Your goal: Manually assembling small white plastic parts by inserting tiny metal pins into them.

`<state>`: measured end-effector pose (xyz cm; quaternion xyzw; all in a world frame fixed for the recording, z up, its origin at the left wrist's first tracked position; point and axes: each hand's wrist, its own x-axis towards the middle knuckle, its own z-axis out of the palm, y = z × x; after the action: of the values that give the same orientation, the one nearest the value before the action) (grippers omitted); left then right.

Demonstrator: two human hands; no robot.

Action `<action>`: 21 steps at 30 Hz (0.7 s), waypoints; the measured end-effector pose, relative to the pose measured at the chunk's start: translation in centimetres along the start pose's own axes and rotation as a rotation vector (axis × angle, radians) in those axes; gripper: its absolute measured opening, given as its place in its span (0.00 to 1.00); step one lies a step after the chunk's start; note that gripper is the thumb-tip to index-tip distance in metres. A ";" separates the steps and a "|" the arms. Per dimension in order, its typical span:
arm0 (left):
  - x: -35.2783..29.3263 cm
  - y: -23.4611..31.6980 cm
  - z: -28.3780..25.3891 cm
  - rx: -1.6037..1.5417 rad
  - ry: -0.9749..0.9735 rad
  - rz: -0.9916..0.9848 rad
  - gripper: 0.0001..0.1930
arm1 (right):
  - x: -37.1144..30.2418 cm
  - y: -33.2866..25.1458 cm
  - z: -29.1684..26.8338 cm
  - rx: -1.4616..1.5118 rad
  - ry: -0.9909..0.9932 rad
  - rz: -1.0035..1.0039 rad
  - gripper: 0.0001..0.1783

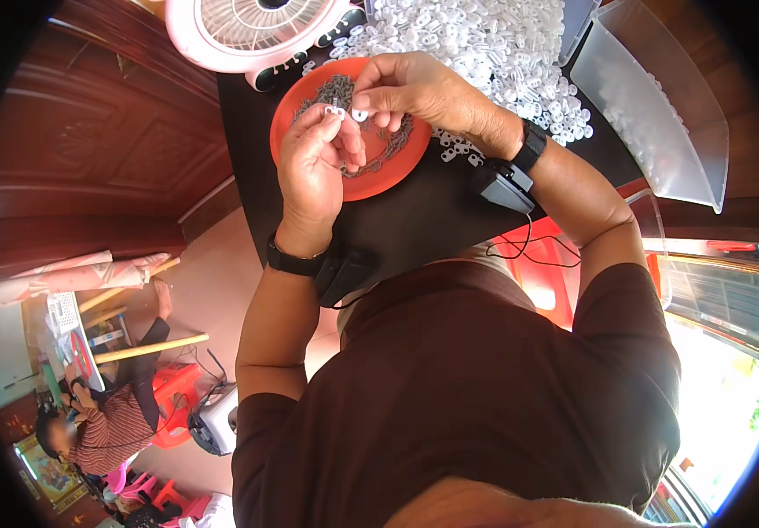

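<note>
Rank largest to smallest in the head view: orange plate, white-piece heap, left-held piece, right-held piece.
1. White-piece heap
2. Orange plate
3. Left-held piece and right-held piece: too alike to rank

White eyelet pieces (520, 84): smooth plastic, slightly glossy. Small grey parts (335, 89): dull, metal-looking, rough in mass. Orange dish (382, 183): smooth plastic, soft sheen. Tabletop (406, 233): black, smooth, mostly matt. Pink fan housing (187, 40): glossy plastic. Bin (648, 114): frosted translucent plastic. Panelling (89, 123): polished wood-look, glossy. Brown shirt (485, 396): matt cloth.
</note>
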<state>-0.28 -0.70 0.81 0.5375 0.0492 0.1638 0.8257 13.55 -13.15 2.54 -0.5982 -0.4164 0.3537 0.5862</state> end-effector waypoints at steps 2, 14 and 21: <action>0.0 -0.1 0.0 0.026 -0.003 -0.007 0.12 | 0.1 0.4 0.0 0.054 0.042 0.012 0.11; -0.2 -0.3 0.2 0.181 0.140 0.013 0.12 | 0.0 0.2 0.2 0.070 0.071 0.004 0.10; -0.3 -0.4 0.7 0.243 0.200 -0.021 0.09 | -0.2 -0.2 -0.3 0.012 0.086 0.000 0.11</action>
<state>-0.35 -1.54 0.69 0.6141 0.1561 0.2007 0.7472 13.71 -13.40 2.76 -0.6095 -0.3885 0.3303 0.6070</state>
